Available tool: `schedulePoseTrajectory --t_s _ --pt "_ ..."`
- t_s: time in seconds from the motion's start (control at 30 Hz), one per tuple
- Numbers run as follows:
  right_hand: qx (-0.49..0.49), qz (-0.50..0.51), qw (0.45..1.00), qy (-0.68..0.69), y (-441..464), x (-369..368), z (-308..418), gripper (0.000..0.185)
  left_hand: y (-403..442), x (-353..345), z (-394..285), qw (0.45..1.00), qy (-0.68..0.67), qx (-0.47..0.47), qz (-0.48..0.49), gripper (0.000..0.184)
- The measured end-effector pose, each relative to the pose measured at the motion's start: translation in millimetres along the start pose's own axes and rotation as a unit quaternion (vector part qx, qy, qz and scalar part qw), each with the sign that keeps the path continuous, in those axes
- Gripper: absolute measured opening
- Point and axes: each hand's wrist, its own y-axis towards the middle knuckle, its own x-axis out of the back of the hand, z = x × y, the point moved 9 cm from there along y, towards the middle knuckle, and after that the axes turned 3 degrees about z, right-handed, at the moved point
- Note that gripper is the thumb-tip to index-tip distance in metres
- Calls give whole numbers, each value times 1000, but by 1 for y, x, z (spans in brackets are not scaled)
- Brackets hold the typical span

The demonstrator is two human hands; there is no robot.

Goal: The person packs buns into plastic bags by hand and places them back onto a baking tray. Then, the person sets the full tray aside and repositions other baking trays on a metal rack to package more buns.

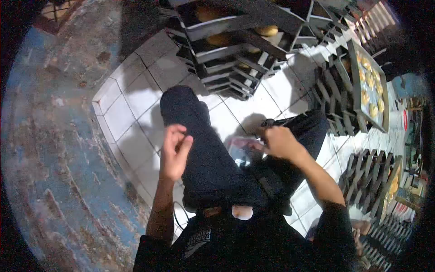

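Observation:
Over my right thigh, my right hand (pixel 282 143) is closed, with its fingers pinching the edge of a transparent plastic bag (pixel 242 154). The bag hangs between my legs and looks thin, with a reddish tint along its top; its contents cannot be made out. A small dark object (pixel 268 122) shows just beyond the knuckles of that hand, too unclear to name. My left hand (pixel 175 153) is raised above my left thigh, its fingers loosely bent and the thumb apart, with nothing visible in it.
Dark slatted racks with trays of buns (pixel 268 31) stand ahead. On the right, a tray (pixel 384 97) of glazed buns rests on another rack, with more racks (pixel 368 174) nearer. A worn blue wall-like surface (pixel 68 167) curves along the left. White tiles (pixel 131 102) cover the floor.

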Motion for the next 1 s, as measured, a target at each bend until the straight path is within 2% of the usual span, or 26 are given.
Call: schedulePoseTrajectory --t_s 0.1,0.17,0.2,0.3,0.33,0.4,0.43,0.47,0.53,0.57,0.63,0.67,0.7,0.73,0.77,0.83,0.87,0.97,1.0 --pt "-11 137 990 -42 10 -60 36 42 8 -23 -17 999 11 -13 31 27" --pt "19 50 995 -85 35 -146 41 34 10 -40 -29 999 -9 -8 40 28" --pt "37 131 981 -141 23 -116 62 30 10 -46 -31 999 -18 -13 42 28" --pt "119 41 988 -89 6 -113 90 20 4 -56 -22 998 -34 -20 53 31" --pt "118 39 988 -88 4 -98 87 20 0 -63 -19 996 -65 -1 68 34" --pt "105 116 987 42 3 -73 72 16 -7 -75 -11 991 -103 30 85 45" --pt "93 -25 984 150 1 -35 59 17 -11 -80 -6 989 -90 57 106 58" --pt "81 -166 950 252 -9 2 37 17 -15 -82 -8 990 -89 64 88 66" --pt "91 -213 885 405 -28 80 9 18 -20 -90 -4 983 -138 93 79 86" --pt "98 -221 860 448 -33 98 0 20 -21 -98 3 965 -231 98 69 83" --pt "108 -223 825 508 -48 139 1 22 -18 -122 -6 891 -392 174 147 65" --pt "120 -230 825 501 -52 151 4 22 -16 -130 -10 866 -443 161 166 48" --pt "132 -237 826 494 -57 164 7 22 -11 -131 -29 874 -425 169 162 37" --pt "129 -259 830 477 -64 181 7 26 -6 -124 -32 898 -388 154 141 34" --pt "112 -332 813 465 -71 191 -4 36 -2 -116 -35 918 -352 139 117 33" --pt "20 -338 707 622 -72 196 -32 44 6 -100 -55 938 -316 102 95 30" --pt "66 -373 675 634 -73 213 -29 46 10 -89 -63 955 -276 77 72 28" --pt "112 -364 688 618 -75 252 -12 37 22 -55 -68 974 -226 12 25 23" --pt "97 -333 753 560 -79 271 -3 33 23 -45 -74 956 -292 22 -9 21"
